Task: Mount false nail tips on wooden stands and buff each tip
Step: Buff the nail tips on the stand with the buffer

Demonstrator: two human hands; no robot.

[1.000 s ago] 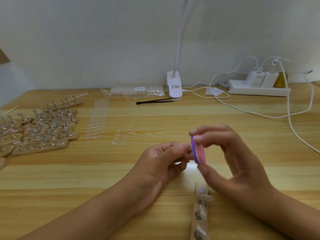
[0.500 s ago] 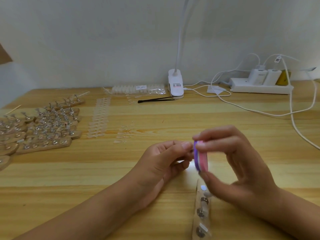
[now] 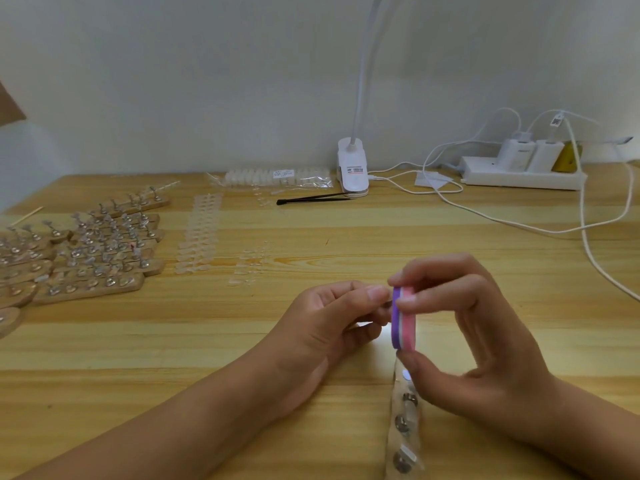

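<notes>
The buffer (image 3: 403,322) is striped purple, white and pink. The table (image 3: 311,237) is pale yellow wood with darker bands. The lamp (image 3: 353,168) and strip (image 3: 519,175) are white; the tweezers (image 3: 311,199) are black.

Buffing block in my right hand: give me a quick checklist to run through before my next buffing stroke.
1. The right hand grips the buffing block between fingertips and thumb: ok.
2. The left hand has its fingertips pinched at the block's purple face: ok.
3. A nail tip seated in that pinch: cannot tell, hidden.
4. The wooden stand lies on the table below the block: ok.
5. Free holder on that stand: cannot tell.
6. Supply of loose nail tips in rows at left: ok.
</notes>
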